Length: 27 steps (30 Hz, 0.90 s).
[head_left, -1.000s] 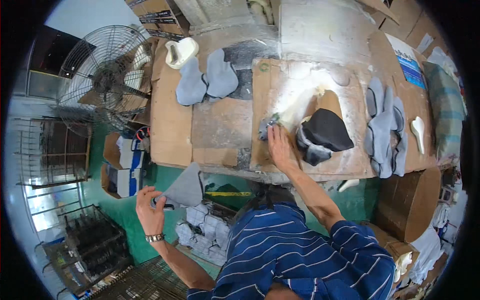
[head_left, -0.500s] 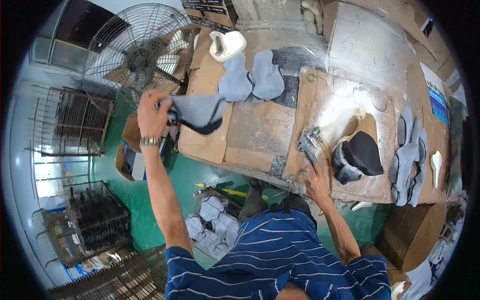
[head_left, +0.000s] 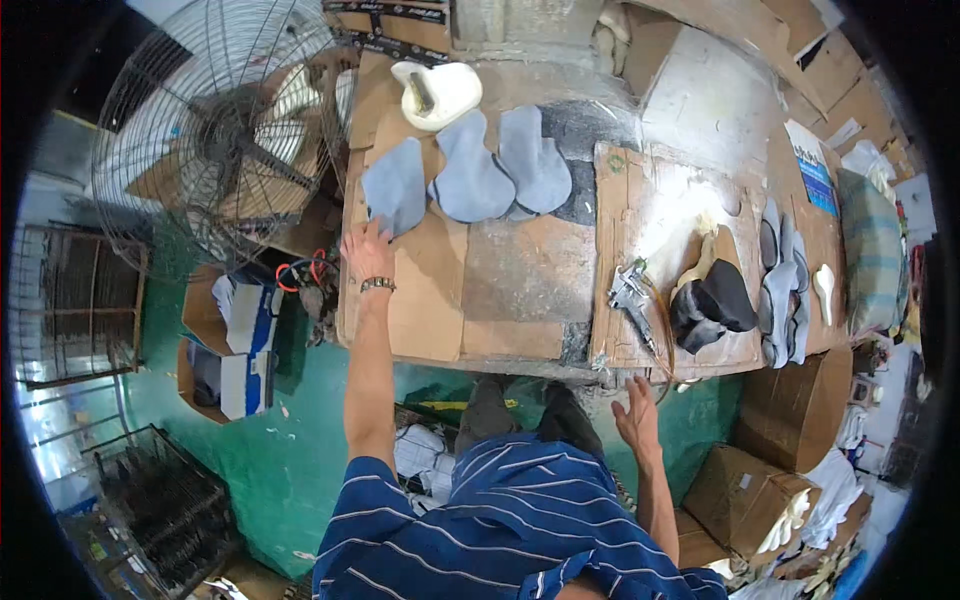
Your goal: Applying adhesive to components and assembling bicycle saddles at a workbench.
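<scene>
My left hand (head_left: 368, 253) lies with its fingers stretched out at the lower edge of a grey fabric piece (head_left: 394, 184), the leftmost of three in a row. To its right lie a second grey piece (head_left: 468, 170) and a third grey piece (head_left: 532, 162) with a rounded lower part. My right hand (head_left: 637, 412) is held in front of the table's near edge, fingers apart and nothing in them. Just beyond it a metal spray gun (head_left: 632, 292) with a thin hose rests on cardboard. Beside the gun sits a cream-coloured form (head_left: 705, 250) with black and grey fabric (head_left: 722, 300) over it.
A large wire-caged fan (head_left: 225, 135) stands left of the table. Behind the fabric row is a cream moulded form (head_left: 440, 95). Several grey pieces (head_left: 780, 290) are stacked at the right, near a white spoon-shaped part (head_left: 823, 293). Open cartons (head_left: 232, 340) stand on the green floor.
The grey fabric piece in my left hand has been laid at the left end of the row and let go. My right hand has let go of the spray gun and drawn back.
</scene>
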### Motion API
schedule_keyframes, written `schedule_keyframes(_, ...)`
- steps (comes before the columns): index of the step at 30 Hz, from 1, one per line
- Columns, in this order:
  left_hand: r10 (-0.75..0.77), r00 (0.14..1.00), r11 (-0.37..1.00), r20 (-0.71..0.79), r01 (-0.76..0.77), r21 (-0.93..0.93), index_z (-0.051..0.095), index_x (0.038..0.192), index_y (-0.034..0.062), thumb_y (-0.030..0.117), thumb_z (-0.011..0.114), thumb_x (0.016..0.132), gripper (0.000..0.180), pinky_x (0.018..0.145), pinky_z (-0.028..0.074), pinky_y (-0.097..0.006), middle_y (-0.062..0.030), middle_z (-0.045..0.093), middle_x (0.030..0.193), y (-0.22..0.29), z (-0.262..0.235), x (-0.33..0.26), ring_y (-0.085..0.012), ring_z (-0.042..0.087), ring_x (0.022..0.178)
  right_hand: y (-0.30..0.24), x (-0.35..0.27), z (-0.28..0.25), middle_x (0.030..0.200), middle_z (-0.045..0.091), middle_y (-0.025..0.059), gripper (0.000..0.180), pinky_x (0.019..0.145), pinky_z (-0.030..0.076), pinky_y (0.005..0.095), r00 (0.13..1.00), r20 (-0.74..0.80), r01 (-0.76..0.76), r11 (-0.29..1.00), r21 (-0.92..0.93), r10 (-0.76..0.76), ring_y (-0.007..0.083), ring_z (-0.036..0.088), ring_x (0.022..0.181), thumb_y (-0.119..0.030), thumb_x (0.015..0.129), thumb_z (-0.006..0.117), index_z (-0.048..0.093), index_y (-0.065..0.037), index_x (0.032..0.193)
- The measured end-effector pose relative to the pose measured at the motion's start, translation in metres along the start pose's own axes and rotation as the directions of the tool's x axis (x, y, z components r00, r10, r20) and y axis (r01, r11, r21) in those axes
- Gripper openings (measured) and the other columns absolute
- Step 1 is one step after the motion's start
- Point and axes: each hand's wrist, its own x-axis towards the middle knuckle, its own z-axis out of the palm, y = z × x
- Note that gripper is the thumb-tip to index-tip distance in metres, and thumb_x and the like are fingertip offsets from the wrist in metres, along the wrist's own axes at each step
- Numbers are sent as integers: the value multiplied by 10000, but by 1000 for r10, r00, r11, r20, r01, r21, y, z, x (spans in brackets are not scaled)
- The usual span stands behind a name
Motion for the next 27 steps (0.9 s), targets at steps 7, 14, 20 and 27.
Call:
schedule_keyframes(7,-754,517,-303,405,273,-913,526,1496,211,118,734,940,602,1106,406,-538,4,710,1204,-11,31,-16,-261,604,1193,-51,-7,28,1457,540,302,606,1128,454,485,979,205,-15,999,42,6,476,545,1324,-161,830,779,601,6,1384)
schedule_keyframes(14,-748,283,-584,600,149,-798,503,1460,123,140,642,1025,458,1056,474,-470,-84,669,1332,-27,-32,-149,-253,623,1249,-101,52,57,1419,580,303,577,1098,479,480,906,197,378,926,24,-375,461,564,1314,-132,837,768,612,44,1364)
schedule_keyframes(20,-560,-12,-714,828,514,-475,526,1476,125,193,665,1016,486,899,571,-430,-139,673,1364,-51,-139,-444,-280,697,1151,-168,75,76,1403,606,282,547,1096,480,460,771,396,512,855,83,-499,451,598,1277,-113,854,750,616,41,1362)
schedule_keyframes(27,-508,-631,-860,587,323,-396,675,1155,110,261,676,972,237,849,578,-484,-58,734,1100,-72,-223,-664,-238,714,924,-264,71,88,1345,631,295,524,1047,506,481,608,557,646,760,66,-565,466,622,1223,-130,870,753,622,30,1352)
